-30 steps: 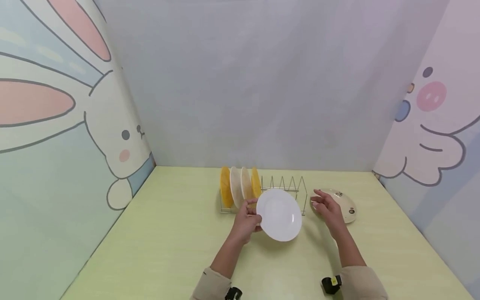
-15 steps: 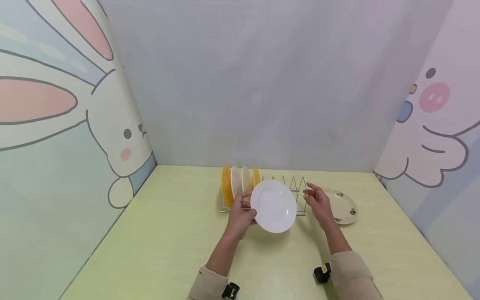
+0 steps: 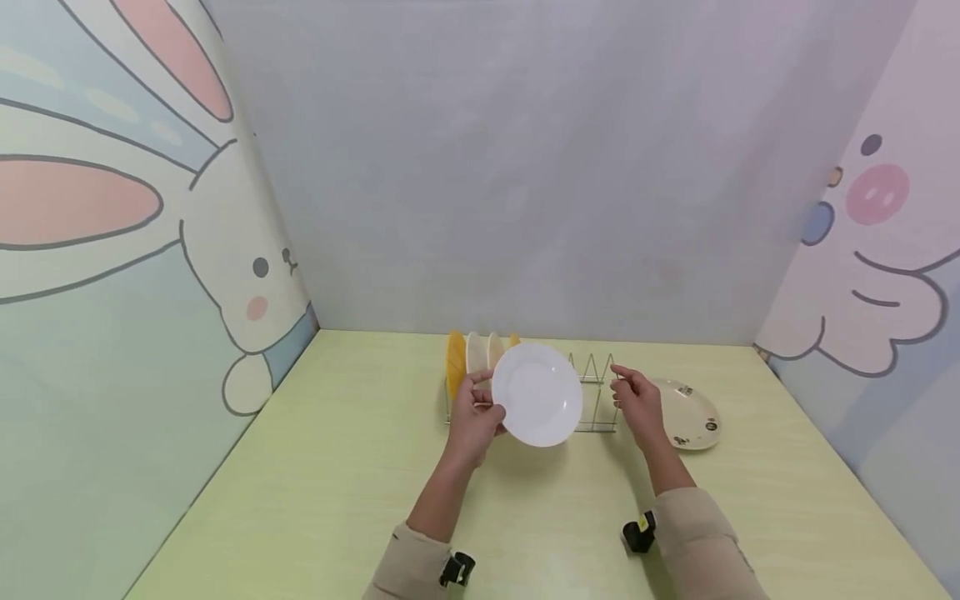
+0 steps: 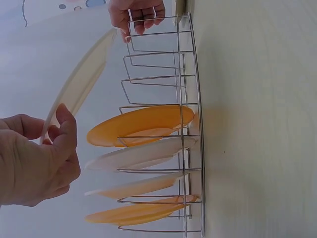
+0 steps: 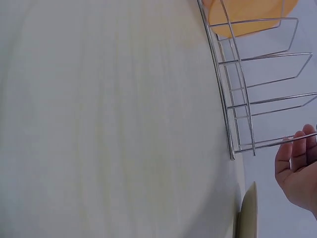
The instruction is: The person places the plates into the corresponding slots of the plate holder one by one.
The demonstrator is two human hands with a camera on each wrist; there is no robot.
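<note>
My left hand [image 3: 474,421] pinches a round white plate [image 3: 537,395] by its left rim, thumb on the near face. The plate is tilted and held up in front of the wire dish rack [image 3: 596,430], overlapping its middle. In the left wrist view the plate [image 4: 81,74] stands edge-on beside the rack's vacant slots. Orange plates [image 4: 143,124] and white plates [image 4: 138,154] stand in the slots at the rack's left end. My right hand [image 3: 639,408] is at the rack's right end, its curled fingers [image 5: 297,153] around the end wire in the right wrist view.
A cream oval plate [image 3: 686,417] with small dark prints lies on the pale yellow table [image 3: 337,500], right of the rack. A grey wall [image 3: 510,167] closes off the back. Cartoon-printed walls stand on the left and right.
My left hand has carried the white plate up and to the left, in front of the rack. My right hand has moved left from over the oval plate to the rack's right end.
</note>
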